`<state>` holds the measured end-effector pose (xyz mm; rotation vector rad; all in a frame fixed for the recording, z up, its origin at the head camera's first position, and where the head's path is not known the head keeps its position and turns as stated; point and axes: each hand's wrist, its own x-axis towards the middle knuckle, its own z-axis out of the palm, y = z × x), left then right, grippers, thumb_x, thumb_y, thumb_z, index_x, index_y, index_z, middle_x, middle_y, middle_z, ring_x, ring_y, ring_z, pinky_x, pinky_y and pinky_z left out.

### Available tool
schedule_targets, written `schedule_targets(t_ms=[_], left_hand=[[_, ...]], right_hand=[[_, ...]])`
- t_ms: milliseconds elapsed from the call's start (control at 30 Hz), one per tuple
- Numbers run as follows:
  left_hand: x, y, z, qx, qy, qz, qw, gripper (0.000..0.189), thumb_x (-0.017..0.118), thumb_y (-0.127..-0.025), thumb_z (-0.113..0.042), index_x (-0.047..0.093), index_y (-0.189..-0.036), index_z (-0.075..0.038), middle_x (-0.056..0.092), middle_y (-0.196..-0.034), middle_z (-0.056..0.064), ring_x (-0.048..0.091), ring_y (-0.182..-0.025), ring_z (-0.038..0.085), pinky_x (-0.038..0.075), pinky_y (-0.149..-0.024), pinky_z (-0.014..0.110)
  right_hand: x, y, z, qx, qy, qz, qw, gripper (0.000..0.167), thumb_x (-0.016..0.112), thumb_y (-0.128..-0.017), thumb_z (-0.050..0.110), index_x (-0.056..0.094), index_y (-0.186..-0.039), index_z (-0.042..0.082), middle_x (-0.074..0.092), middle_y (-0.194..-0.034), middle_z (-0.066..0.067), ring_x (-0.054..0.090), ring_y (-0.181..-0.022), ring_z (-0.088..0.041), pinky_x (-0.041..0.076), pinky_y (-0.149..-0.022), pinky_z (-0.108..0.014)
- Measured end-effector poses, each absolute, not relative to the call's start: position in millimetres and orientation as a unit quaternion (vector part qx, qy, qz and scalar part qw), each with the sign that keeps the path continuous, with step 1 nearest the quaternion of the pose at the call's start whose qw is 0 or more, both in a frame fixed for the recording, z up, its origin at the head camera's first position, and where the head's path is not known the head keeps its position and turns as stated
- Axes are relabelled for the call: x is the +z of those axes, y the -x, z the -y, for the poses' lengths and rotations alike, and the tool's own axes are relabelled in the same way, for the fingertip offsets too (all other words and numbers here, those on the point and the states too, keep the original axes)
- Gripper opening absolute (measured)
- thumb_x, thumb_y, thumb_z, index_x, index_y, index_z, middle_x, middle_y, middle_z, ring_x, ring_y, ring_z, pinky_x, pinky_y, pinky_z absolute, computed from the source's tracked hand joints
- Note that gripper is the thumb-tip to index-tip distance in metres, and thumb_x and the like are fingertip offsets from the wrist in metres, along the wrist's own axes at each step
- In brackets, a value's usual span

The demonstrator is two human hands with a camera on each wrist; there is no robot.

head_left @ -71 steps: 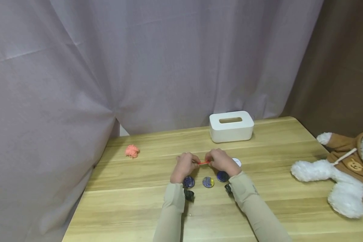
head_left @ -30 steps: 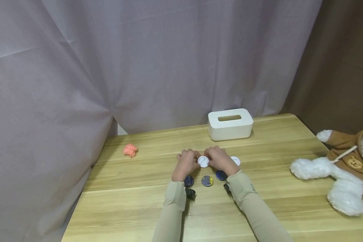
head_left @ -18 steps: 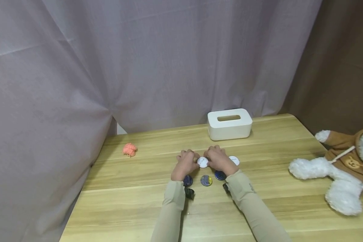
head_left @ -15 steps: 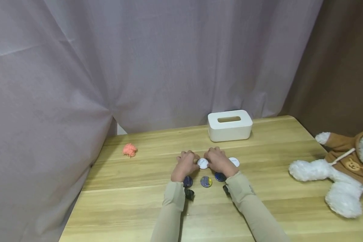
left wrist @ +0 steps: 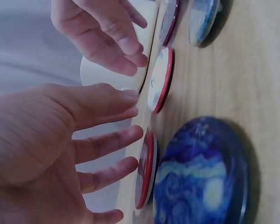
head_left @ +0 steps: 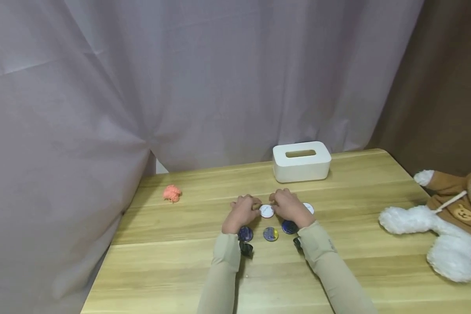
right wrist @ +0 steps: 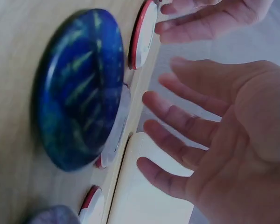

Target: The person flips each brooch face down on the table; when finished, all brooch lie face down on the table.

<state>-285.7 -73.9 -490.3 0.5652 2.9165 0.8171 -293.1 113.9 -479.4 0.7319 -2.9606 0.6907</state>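
Observation:
A round pin badge with a white back and red rim lies on the table between my hands, back up. My left hand is at its left, fingers spread and holding nothing. At its right is my right hand, fingers loose and parted, also holding nothing. Under the left fingers, another red-rimmed badge shows in the left wrist view; I cannot tell whether they touch it. A white-backed badge is partly hidden behind the right hand. Nearer lie a dark blue badge, a grey-yellow badge and a blue badge.
A white tissue box stands at the back of the wooden table. Coral yarn lies at the far left. On the right sits a white plush toy in a brown hoodie. A grey curtain hangs behind.
The middle badge was held edge-on by both hands, then tipped white back up and lowered. Now it lies flat, and the fingers of both hands have come off it.

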Motion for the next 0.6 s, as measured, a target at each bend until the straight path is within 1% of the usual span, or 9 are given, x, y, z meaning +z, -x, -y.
schedule_targets(t_ms=[33, 100, 167, 233, 267, 300, 400, 500, 600], left_hand=[[-491, 287, 76, 0.280, -0.184, -0.942, 0.028, 0.027, 0.072, -0.092, -0.016, 0.074, -0.117, -0.008, 0.070, -0.117, 0.008, 0.057, -0.109, 0.034, 0.034, -0.097, 0.062], [-492, 290, 81, 0.318, -0.186, -0.929, 0.024, 0.027, 0.068, -0.094, -0.013, 0.072, -0.119, -0.004, 0.071, -0.115, 0.008, 0.060, -0.104, 0.030, 0.036, -0.099, 0.061], [-492, 291, 87, 0.365, -0.184, -0.912, 0.025, 0.028, 0.064, -0.096, -0.008, 0.070, -0.122, 0.001, 0.071, -0.115, 0.011, 0.062, -0.098, 0.028, 0.042, -0.099, 0.055], [-491, 291, 93, 0.394, -0.177, -0.901, 0.023, 0.029, 0.060, -0.097, -0.007, 0.068, -0.123, 0.002, 0.070, -0.119, 0.012, 0.064, -0.099, 0.025, 0.049, -0.095, 0.047], [-490, 291, 96, 0.406, -0.172, -0.897, 0.023, 0.029, 0.059, -0.098, -0.006, 0.067, -0.124, 0.002, 0.069, -0.123, 0.013, 0.065, -0.102, 0.025, 0.051, -0.093, 0.043], [-490, 290, 98, 0.415, -0.167, -0.894, 0.022, 0.029, 0.058, -0.098, -0.006, 0.067, -0.124, 0.002, 0.067, -0.126, 0.014, 0.065, -0.106, 0.026, 0.052, -0.092, 0.042], [-488, 288, 102, 0.422, -0.155, -0.893, 0.016, 0.029, 0.059, -0.096, -0.007, 0.068, -0.122, -0.001, 0.067, -0.127, 0.013, 0.064, -0.115, 0.030, 0.052, -0.093, 0.042], [-486, 287, 104, 0.427, -0.149, -0.892, 0.015, 0.029, 0.060, -0.096, -0.007, 0.068, -0.123, -0.002, 0.067, -0.125, 0.013, 0.065, -0.114, 0.032, 0.052, -0.092, 0.043], [-486, 287, 105, 0.424, -0.148, -0.893, 0.019, 0.029, 0.061, -0.096, -0.007, 0.068, -0.123, -0.001, 0.068, -0.123, 0.012, 0.066, -0.112, 0.030, 0.053, -0.091, 0.042]], right_hand=[[-479, 294, -114, 0.233, -0.234, 0.944, 0.011, 0.018, 0.068, -0.087, 0.002, 0.073, -0.103, -0.003, 0.069, -0.098, -0.017, 0.059, -0.094, -0.038, 0.048, -0.082, -0.056], [-478, 295, -114, 0.251, -0.238, 0.938, 0.013, 0.020, 0.065, -0.089, 0.002, 0.072, -0.107, -0.004, 0.070, -0.103, -0.020, 0.062, -0.098, -0.041, 0.049, -0.086, -0.057], [-478, 296, -112, 0.269, -0.235, 0.934, 0.012, 0.022, 0.063, -0.090, 0.003, 0.071, -0.110, -0.005, 0.070, -0.107, -0.021, 0.062, -0.102, -0.041, 0.049, -0.089, -0.056], [-478, 297, -109, 0.281, -0.230, 0.932, 0.011, 0.024, 0.062, -0.091, 0.004, 0.070, -0.111, -0.005, 0.070, -0.109, -0.021, 0.063, -0.105, -0.040, 0.049, -0.091, -0.054], [-477, 297, -108, 0.282, -0.228, 0.932, 0.011, 0.024, 0.062, -0.091, 0.004, 0.070, -0.111, -0.005, 0.070, -0.110, -0.020, 0.063, -0.105, -0.040, 0.049, -0.092, -0.053], [-476, 297, -106, 0.284, -0.226, 0.932, 0.011, 0.023, 0.062, -0.091, 0.004, 0.070, -0.111, -0.005, 0.070, -0.110, -0.020, 0.063, -0.105, -0.039, 0.049, -0.092, -0.053], [-473, 297, -101, 0.286, -0.229, 0.931, 0.004, 0.023, 0.064, -0.091, 0.004, 0.070, -0.112, -0.005, 0.069, -0.111, -0.020, 0.063, -0.107, -0.039, 0.048, -0.093, -0.053], [-470, 297, -98, 0.283, -0.240, 0.929, -0.003, 0.024, 0.064, -0.090, 0.003, 0.069, -0.113, -0.005, 0.069, -0.112, -0.020, 0.062, -0.108, -0.039, 0.047, -0.094, -0.053], [-469, 297, -96, 0.279, -0.245, 0.929, -0.009, 0.026, 0.066, -0.088, 0.003, 0.070, -0.113, -0.005, 0.069, -0.111, -0.019, 0.060, -0.109, -0.039, 0.047, -0.094, -0.054]])
